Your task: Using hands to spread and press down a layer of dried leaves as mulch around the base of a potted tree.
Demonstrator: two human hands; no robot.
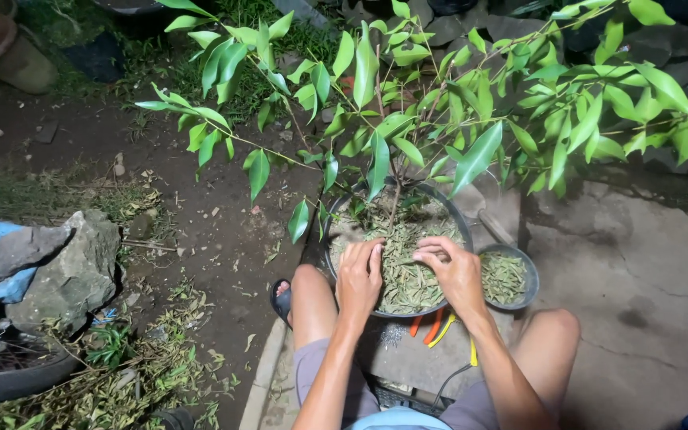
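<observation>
Potted plant (396, 239): both hands, left (360, 275) and right (454, 271), press palm-down, fingers together.

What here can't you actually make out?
Head view only:
- Soil in the black pot: covered by dry leaf cuttings.
- Fingertips of the left hand and right hand: curled into the cuttings.
- Orange-handled tool: mostly hidden under the pot.
- Plant's top: cut off.

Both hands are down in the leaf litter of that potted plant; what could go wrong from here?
The thin stem rises just beyond the left hand and right hand; pressing the dry leaf litter hard might strain it. The low branches hang near the face. The small bowl touches the pot and could get knocked.
</observation>
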